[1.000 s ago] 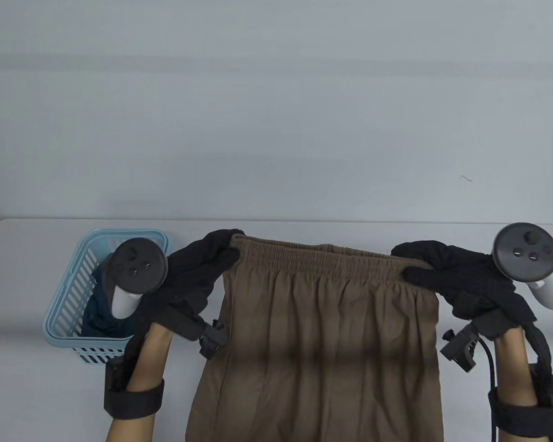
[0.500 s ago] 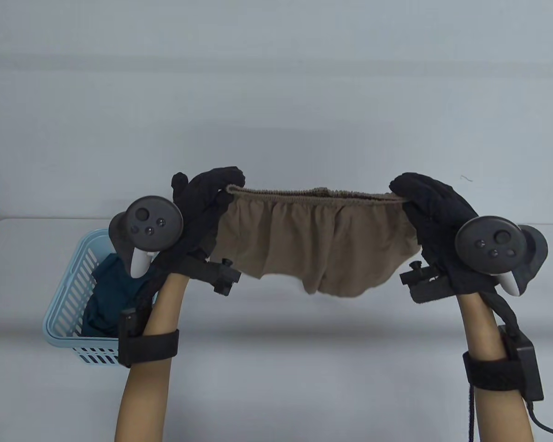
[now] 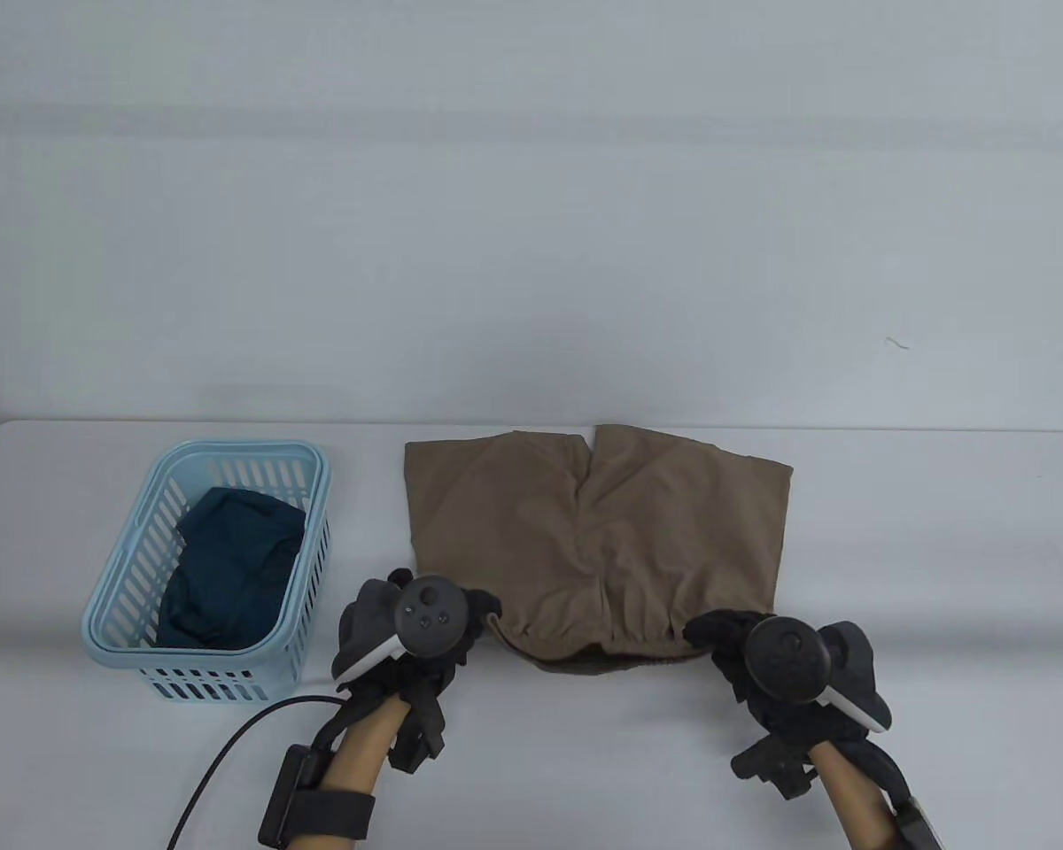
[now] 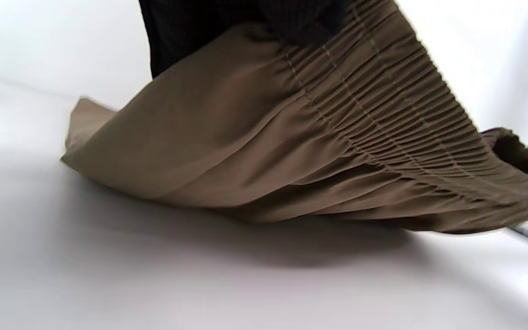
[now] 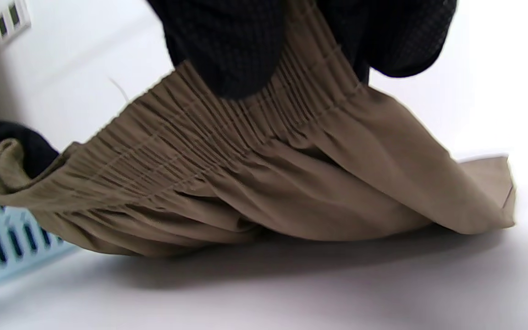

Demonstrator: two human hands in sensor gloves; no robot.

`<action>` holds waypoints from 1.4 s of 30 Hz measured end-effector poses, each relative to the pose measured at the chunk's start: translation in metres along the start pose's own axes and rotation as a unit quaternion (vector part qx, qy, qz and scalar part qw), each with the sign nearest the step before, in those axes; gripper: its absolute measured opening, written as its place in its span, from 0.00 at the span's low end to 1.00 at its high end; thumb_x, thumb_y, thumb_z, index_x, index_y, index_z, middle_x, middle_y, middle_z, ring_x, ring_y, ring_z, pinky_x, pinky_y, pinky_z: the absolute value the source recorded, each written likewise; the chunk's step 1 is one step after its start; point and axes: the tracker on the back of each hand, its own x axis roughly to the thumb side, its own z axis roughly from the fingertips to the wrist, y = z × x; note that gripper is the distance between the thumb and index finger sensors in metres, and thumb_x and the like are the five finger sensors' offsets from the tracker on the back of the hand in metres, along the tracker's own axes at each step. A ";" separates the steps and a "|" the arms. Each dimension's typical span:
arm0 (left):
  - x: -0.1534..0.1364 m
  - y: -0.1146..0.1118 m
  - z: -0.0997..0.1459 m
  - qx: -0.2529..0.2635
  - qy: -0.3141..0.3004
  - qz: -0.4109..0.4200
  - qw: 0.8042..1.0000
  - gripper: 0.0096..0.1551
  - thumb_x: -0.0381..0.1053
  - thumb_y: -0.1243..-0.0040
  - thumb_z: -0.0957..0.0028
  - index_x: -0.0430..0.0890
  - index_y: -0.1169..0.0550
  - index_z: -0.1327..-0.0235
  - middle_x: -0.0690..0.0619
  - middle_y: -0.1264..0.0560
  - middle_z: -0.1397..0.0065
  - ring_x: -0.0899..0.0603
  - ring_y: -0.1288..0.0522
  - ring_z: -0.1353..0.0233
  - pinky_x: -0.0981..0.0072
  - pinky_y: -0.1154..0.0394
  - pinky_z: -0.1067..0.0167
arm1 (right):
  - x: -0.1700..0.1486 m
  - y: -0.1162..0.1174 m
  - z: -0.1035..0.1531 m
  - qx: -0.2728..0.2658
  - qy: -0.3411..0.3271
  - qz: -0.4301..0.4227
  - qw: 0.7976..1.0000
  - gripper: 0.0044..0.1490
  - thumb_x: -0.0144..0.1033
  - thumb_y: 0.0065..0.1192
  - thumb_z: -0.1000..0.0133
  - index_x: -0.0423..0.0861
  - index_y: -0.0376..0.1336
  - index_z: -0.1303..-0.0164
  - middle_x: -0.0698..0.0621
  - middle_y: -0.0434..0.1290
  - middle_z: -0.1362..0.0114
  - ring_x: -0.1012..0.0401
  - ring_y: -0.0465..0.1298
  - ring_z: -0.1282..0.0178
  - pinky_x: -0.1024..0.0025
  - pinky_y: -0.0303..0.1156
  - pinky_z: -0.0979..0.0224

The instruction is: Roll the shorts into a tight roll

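white table [image 3: 762, 797], grey wall behind. brown shorts [image 3: 598, 531] just flipped down flat, leg hems at 12 o'clock, waistband at 6 o'clock slightly lifted. left hand [image 3: 412, 633] and right hand [image 3: 775, 673] pinch waistband corners; ready for rolling. basket [image 3: 310, 496] at 9 o'clock.

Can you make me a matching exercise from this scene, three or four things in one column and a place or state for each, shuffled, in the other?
Things:
1. brown shorts
2. dark teal garment
3. left hand
4. blue basket

Places or states:
A. lying inside the basket
B. spread on the table, leg openings at the far side
C. standing on the table left of the shorts
D. gripping the left end of the waistband

Pairs: 1-B, 2-A, 3-D, 4-C
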 end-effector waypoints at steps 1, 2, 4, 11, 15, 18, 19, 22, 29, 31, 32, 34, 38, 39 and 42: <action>0.001 -0.009 0.003 -0.023 -0.002 -0.012 1.000 0.22 0.43 0.50 0.44 0.51 0.24 0.37 0.47 0.20 0.30 0.35 0.25 0.25 0.27 0.55 0.30 | 0.001 0.009 0.004 0.015 -0.001 0.010 1.000 0.25 0.28 0.64 0.47 0.53 0.69 0.38 0.50 0.76 0.29 0.50 0.76 0.28 0.46 0.64 0.25; 0.002 -0.015 0.005 -0.035 -0.004 -0.019 0.999 0.22 0.43 0.50 0.44 0.51 0.24 0.37 0.47 0.20 0.30 0.35 0.25 0.25 0.27 0.55 0.30 | 0.002 0.014 0.006 0.024 -0.004 0.015 1.000 0.25 0.28 0.64 0.47 0.53 0.69 0.38 0.50 0.76 0.29 0.50 0.76 0.28 0.46 0.64 0.25; 0.005 -0.031 0.013 -0.077 -0.015 -0.047 0.996 0.22 0.43 0.50 0.44 0.50 0.24 0.36 0.47 0.21 0.30 0.34 0.25 0.25 0.26 0.55 0.30 | 0.005 0.029 0.013 0.062 -0.008 0.026 0.998 0.26 0.28 0.63 0.46 0.53 0.69 0.37 0.50 0.76 0.29 0.49 0.75 0.27 0.46 0.64 0.25; 0.011 -0.059 0.031 -0.202 -0.032 -0.110 0.973 0.23 0.41 0.49 0.41 0.49 0.26 0.31 0.44 0.27 0.23 0.32 0.30 0.21 0.25 0.54 0.31 | 0.014 0.065 0.026 0.229 0.003 0.051 0.972 0.29 0.32 0.61 0.45 0.51 0.64 0.30 0.47 0.69 0.22 0.46 0.69 0.22 0.43 0.60 0.23; 0.012 -0.059 0.031 -0.246 -0.035 -0.106 0.963 0.25 0.39 0.51 0.39 0.47 0.29 0.28 0.42 0.33 0.19 0.31 0.33 0.19 0.26 0.53 0.30 | 0.015 0.068 0.030 0.291 0.028 0.009 0.956 0.36 0.44 0.57 0.43 0.47 0.58 0.24 0.44 0.59 0.17 0.43 0.59 0.17 0.40 0.56 0.22; 0.011 -0.058 0.030 -0.260 -0.037 -0.097 0.960 0.25 0.39 0.51 0.39 0.46 0.29 0.28 0.42 0.33 0.20 0.31 0.34 0.20 0.26 0.52 0.30 | 0.014 0.066 0.030 0.299 0.035 -0.011 0.954 0.34 0.44 0.55 0.42 0.46 0.60 0.25 0.44 0.60 0.18 0.43 0.59 0.18 0.41 0.57 0.22; 0.011 -0.057 0.030 -0.267 -0.038 -0.093 0.959 0.24 0.39 0.51 0.39 0.46 0.29 0.29 0.42 0.32 0.20 0.31 0.33 0.20 0.26 0.52 0.30 | 0.014 0.066 0.030 0.302 0.036 -0.016 0.952 0.33 0.44 0.54 0.42 0.46 0.61 0.26 0.44 0.61 0.18 0.43 0.60 0.18 0.41 0.57 0.23; 0.011 -0.056 0.030 -0.282 -0.039 -0.079 0.955 0.23 0.40 0.51 0.39 0.47 0.27 0.30 0.43 0.31 0.22 0.32 0.32 0.22 0.27 0.51 0.30 | 0.014 0.065 0.030 0.308 0.038 -0.028 0.950 0.30 0.43 0.54 0.41 0.46 0.64 0.29 0.44 0.64 0.20 0.43 0.62 0.21 0.42 0.58 0.23; 0.012 -0.050 0.023 -0.290 -0.039 -0.047 0.955 0.23 0.42 0.51 0.39 0.45 0.27 0.30 0.40 0.29 0.23 0.30 0.30 0.23 0.27 0.50 0.29 | 0.014 0.062 0.027 0.283 0.044 -0.029 0.958 0.28 0.41 0.54 0.41 0.46 0.67 0.33 0.44 0.68 0.23 0.44 0.66 0.24 0.42 0.59 0.24; 0.013 -0.040 0.014 -0.260 -0.036 -0.024 0.965 0.24 0.42 0.51 0.38 0.44 0.27 0.29 0.39 0.29 0.23 0.30 0.31 0.23 0.27 0.51 0.30 | 0.016 0.055 0.026 0.239 0.052 -0.025 0.969 0.28 0.41 0.54 0.42 0.45 0.67 0.33 0.43 0.69 0.24 0.44 0.68 0.25 0.42 0.60 0.25; 0.014 -0.036 0.010 -0.237 -0.036 -0.019 0.971 0.24 0.42 0.51 0.38 0.44 0.28 0.29 0.39 0.30 0.22 0.29 0.31 0.23 0.27 0.51 0.30 | 0.018 0.051 0.026 0.219 0.053 -0.024 0.974 0.28 0.41 0.54 0.42 0.45 0.67 0.33 0.43 0.69 0.24 0.43 0.68 0.24 0.42 0.60 0.25; 0.020 -0.024 -0.005 -0.171 -0.041 -0.011 0.984 0.25 0.43 0.51 0.38 0.43 0.28 0.28 0.38 0.31 0.22 0.29 0.32 0.22 0.27 0.52 0.30 | 0.026 0.043 0.027 0.176 0.045 -0.032 0.983 0.30 0.41 0.54 0.42 0.45 0.64 0.30 0.42 0.66 0.22 0.43 0.66 0.23 0.41 0.59 0.24; 0.037 -0.016 -0.041 -0.112 -0.048 0.009 0.993 0.27 0.44 0.51 0.38 0.43 0.32 0.25 0.37 0.36 0.19 0.27 0.37 0.20 0.26 0.54 0.30 | 0.051 0.040 0.025 0.188 0.022 -0.071 0.979 0.35 0.41 0.53 0.41 0.43 0.58 0.23 0.40 0.58 0.17 0.41 0.59 0.19 0.40 0.56 0.22; 0.039 -0.016 -0.047 -0.107 -0.046 0.014 0.993 0.28 0.44 0.51 0.38 0.42 0.33 0.24 0.38 0.37 0.18 0.27 0.38 0.20 0.26 0.55 0.30 | 0.055 0.040 0.024 0.194 0.019 -0.075 0.978 0.36 0.41 0.53 0.41 0.43 0.56 0.22 0.39 0.57 0.16 0.40 0.58 0.18 0.40 0.55 0.22; 0.054 -0.020 -0.081 -0.098 -0.042 0.054 0.993 0.29 0.44 0.52 0.38 0.42 0.35 0.22 0.37 0.41 0.16 0.27 0.42 0.18 0.26 0.57 0.30 | 0.075 0.048 0.023 0.230 0.011 -0.074 0.970 0.41 0.42 0.52 0.41 0.41 0.49 0.18 0.38 0.49 0.14 0.38 0.52 0.16 0.38 0.52 0.21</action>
